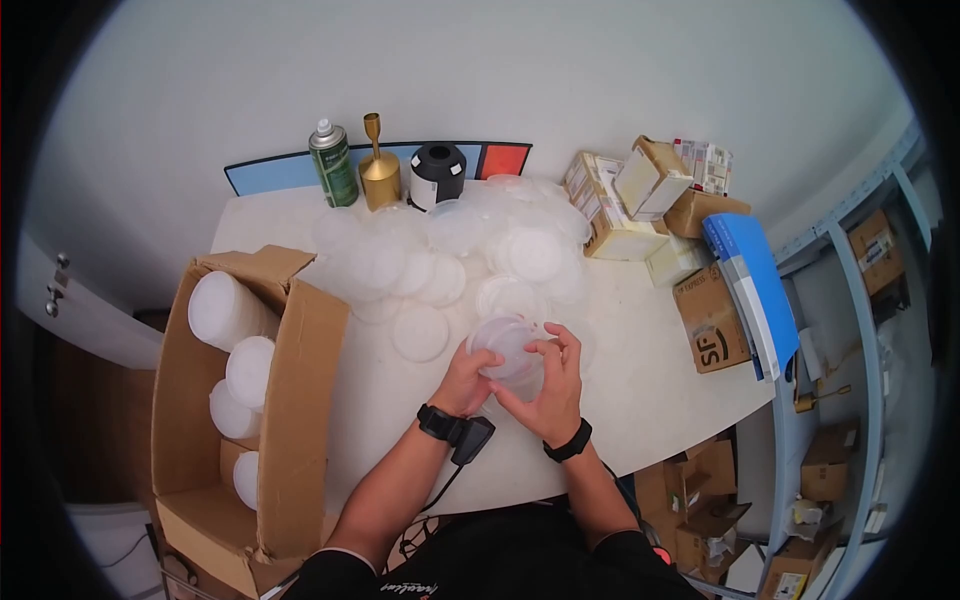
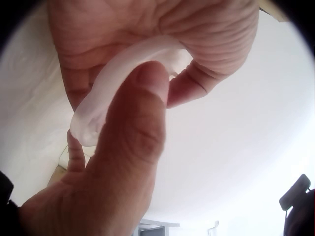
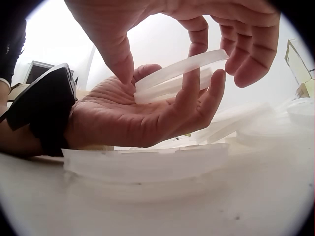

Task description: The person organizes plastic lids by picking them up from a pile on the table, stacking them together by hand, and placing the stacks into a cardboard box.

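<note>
My left hand holds translucent round plastic lids above the front of the table, its thumb over the top and its fingers beneath. In the right wrist view, two lids show edge-on, the upper one tilted away from the lower. My right hand curls over them from the other side, its thumb and fingertips at the upper lid's rim. A close view of the lid appears in the left wrist view between both hands. Below the hands, more lids rest on the table.
A spread of loose lids covers the table's back middle. On the left stands an open cardboard box with stacked lids. A spray can stands at the back; small boxes and a blue folder stand right.
</note>
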Tool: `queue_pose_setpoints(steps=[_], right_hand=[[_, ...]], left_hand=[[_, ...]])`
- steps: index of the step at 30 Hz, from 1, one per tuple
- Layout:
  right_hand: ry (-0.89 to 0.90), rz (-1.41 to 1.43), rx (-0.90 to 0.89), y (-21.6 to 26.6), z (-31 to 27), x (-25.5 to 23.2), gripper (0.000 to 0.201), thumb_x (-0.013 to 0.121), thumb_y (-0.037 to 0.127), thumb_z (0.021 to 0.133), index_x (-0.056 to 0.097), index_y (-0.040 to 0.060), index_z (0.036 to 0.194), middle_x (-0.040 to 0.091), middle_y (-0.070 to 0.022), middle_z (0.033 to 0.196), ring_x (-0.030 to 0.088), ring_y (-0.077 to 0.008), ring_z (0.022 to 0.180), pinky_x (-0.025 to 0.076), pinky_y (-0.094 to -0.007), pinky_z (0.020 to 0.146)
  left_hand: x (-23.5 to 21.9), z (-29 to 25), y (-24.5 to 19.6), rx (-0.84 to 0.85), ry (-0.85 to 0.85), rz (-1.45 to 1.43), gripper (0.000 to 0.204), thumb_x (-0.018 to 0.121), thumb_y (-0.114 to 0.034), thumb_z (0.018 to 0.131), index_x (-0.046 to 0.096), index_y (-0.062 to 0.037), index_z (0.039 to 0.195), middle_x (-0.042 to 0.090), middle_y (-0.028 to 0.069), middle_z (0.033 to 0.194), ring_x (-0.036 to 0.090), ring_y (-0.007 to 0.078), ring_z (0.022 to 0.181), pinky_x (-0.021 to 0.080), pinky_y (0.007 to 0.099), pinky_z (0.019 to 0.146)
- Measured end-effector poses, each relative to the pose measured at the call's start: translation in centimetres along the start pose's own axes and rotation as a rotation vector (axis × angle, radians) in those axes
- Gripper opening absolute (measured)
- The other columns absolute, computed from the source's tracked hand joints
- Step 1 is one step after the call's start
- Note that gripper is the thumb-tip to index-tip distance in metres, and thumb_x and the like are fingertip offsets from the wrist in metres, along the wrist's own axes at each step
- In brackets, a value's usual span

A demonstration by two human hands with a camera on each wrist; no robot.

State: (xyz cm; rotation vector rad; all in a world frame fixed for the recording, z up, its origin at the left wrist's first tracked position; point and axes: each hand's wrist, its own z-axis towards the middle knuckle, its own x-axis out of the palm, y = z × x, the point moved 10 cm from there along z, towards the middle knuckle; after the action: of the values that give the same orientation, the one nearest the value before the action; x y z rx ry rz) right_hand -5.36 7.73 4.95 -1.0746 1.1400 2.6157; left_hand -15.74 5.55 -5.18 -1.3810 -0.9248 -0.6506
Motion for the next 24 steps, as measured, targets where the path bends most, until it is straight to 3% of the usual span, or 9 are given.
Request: queue_pose_setpoints(steps=[4, 7, 10, 15, 24], right_hand=[[0.0, -0.084, -0.05, 0.1, 0.1, 0.3, 0.062, 0.09, 0.023, 0.067, 0.058, 0.0011, 0.116, 0.051, -0.023, 0.136, 0.06, -0.0391, 0.108, 0.054, -0.0419, 0.088], [-0.004, -0.07, -0.059, 0.2, 0.2, 0.3, 0.063, 0.09, 0.022, 0.066, 0.057, 0.0011, 0.116, 0.053, -0.0234, 0.135, 0.057, -0.0409, 0.115, 0.051, -0.0444, 0.094], [-0.023, -0.028, -0.093, 0.6, 0.2, -0.3, 0.062, 0.089, 0.02, 0.067, 0.057, 0.0016, 0.116, 0.054, -0.0232, 0.135, 0.055, -0.0415, 0.12, 0.049, -0.047, 0.099], [0.043, -0.024, -0.26, 2.4, 0.4, 0.3, 0.062, 0.088, 0.019, 0.068, 0.057, 0.0022, 0.118, 0.053, -0.022, 0.14, 0.053, -0.0415, 0.125, 0.046, -0.0489, 0.103], [0.081, -0.046, -0.296, 2.9, 0.6, 0.9, 0.064, 0.086, 0.015, 0.071, 0.054, 0.0021, 0.126, 0.05, -0.0224, 0.145, 0.051, -0.0428, 0.127, 0.045, -0.0493, 0.105]], left_hand=[[-0.4, -0.2, 0.5, 0.018, 0.011, 0.064, 0.06, 0.056, -0.018, 0.09, 0.048, 0.0026, 0.145, 0.058, 0.0169, 0.14, 0.055, 0.0285, 0.131, 0.043, 0.0434, 0.112], [-0.3, -0.1, 0.6, -0.013, -0.007, -0.163, 0.058, 0.045, -0.037, 0.103, 0.048, 0.0012, 0.146, 0.059, 0.0146, 0.141, 0.056, 0.0269, 0.13, 0.042, 0.0425, 0.113], [0.2, 0.0, 0.3, -0.019, 0.02, -0.131, 0.065, 0.029, -0.049, 0.109, 0.049, 0.0007, 0.147, 0.059, 0.0122, 0.142, 0.057, 0.0253, 0.129, 0.041, 0.0414, 0.113], [-0.6, 0.2, 1.2, -0.038, 0.007, -0.122, 0.061, 0.03, -0.046, 0.109, 0.05, -0.0013, 0.146, 0.059, 0.0116, 0.142, 0.057, 0.0247, 0.13, 0.041, 0.0407, 0.113], [-0.5, -0.3, 0.7, 0.003, 0.007, -0.087, 0.054, 0.036, -0.036, 0.105, 0.048, -0.0055, 0.148, 0.056, 0.0093, 0.145, 0.053, 0.024, 0.134, 0.04, 0.0412, 0.114]])
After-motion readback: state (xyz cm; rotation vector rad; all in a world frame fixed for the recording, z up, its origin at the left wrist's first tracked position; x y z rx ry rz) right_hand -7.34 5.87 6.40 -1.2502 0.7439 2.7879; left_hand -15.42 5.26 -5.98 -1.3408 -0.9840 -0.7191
